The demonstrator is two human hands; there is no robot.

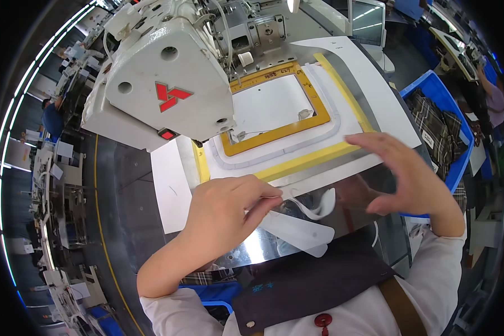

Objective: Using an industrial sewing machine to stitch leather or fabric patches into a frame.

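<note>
At an industrial sewing station, a worker's left hand (229, 207) pinches a curved white fabric piece (302, 221), thumb and forefinger closed on its upper end while the piece lies on the shiny metal table (252, 252) just below the clamp plate. The right hand (409, 176) hovers spread and loosely curled over the plate's near right corner, fingers apart, holding nothing; whether its fingertips touch the plate cannot be told from this angle. One white template plate (369, 78) sits under the white machine head (162, 84), edged with two yellow tape strips (313, 159) and carrying one orange-yellow rectangular frame (319, 115) around a white panel (269, 103). A small loop of white fabric seems to curl up beside the held piece. One blue plastic bin (459, 151) of plaid cloth (431, 126) stands at the table's right edge, well apart from both hands. A dark apron (313, 280) with one red button (322, 321) covers the worker's front. A monitor (367, 22) stands behind the machine.
</note>
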